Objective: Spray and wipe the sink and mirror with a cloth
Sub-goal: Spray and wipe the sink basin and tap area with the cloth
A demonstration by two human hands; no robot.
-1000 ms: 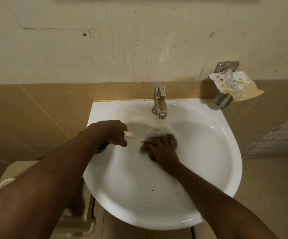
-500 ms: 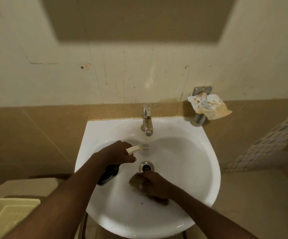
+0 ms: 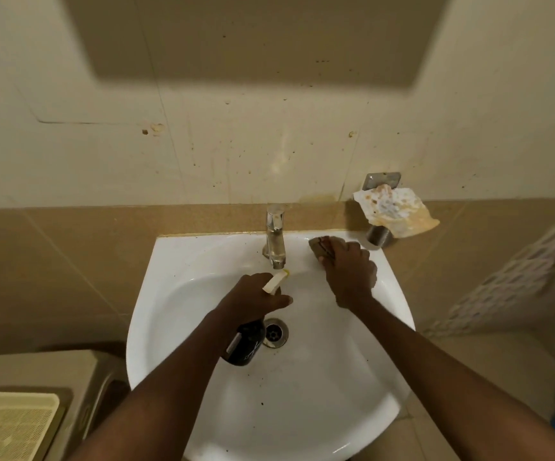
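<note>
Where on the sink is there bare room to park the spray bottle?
Free: the sink ledge left of the faucet, and the near basin below the drain. Crowded: right back ledge, where the right hand presses the cloth, and mid-basin under the left hand gripping the spray bottle.

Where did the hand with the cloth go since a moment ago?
The right hand slid the brownish cloth from beside the drain up to the white sink's back rim, right of the chrome tap. The left hand still grips the dark spray bottle over the basin.
</note>
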